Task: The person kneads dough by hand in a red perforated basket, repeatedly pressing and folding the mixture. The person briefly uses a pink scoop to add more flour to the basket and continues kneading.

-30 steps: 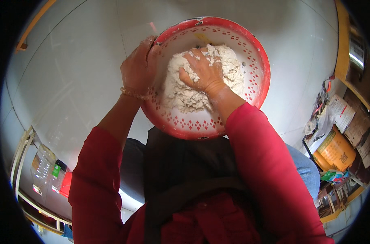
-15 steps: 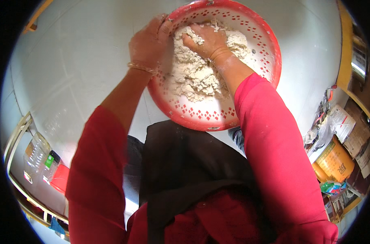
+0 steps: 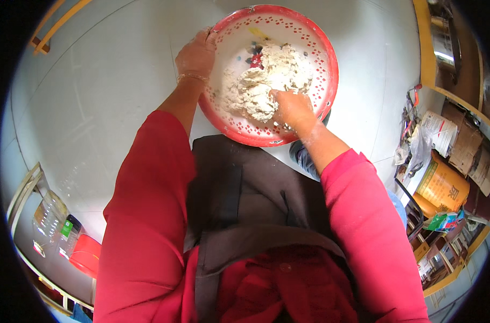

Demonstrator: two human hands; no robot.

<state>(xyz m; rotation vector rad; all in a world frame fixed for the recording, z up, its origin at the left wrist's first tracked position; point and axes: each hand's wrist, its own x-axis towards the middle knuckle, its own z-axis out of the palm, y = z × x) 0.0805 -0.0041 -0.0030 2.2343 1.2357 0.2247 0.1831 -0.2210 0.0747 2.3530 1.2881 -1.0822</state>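
Observation:
A wide white enamel basin [image 3: 323,59] with a red rim and small red diamond marks lies in front of me. Rough, shaggy dough [image 3: 258,91] with loose floury crumbs spreads over its middle. At the basin's left side my left hand [image 3: 196,56] is closed on the rim, its fingertips partly hidden. My right hand [image 3: 294,110] is inside the basin at the dough's near right edge. Its fingers curl into the dough, and the tips are hidden. Part of the basin's painted floor shows beyond the dough.
Pale floor tiles [image 3: 126,81] surround the basin. To the right stand an orange-yellow bucket [image 3: 441,185], a white tub [image 3: 439,132] and flattened cardboard [image 3: 466,145]. A rack at lower left holds clear plastic bottles [image 3: 50,215] and a red container [image 3: 87,255]. My dark apron [image 3: 256,188] is below.
My right hand has drawn from the far part of the dough toward me and folded it nearer, baring the basin's painted floor. My left hand stays on the rim. The view has shifted.

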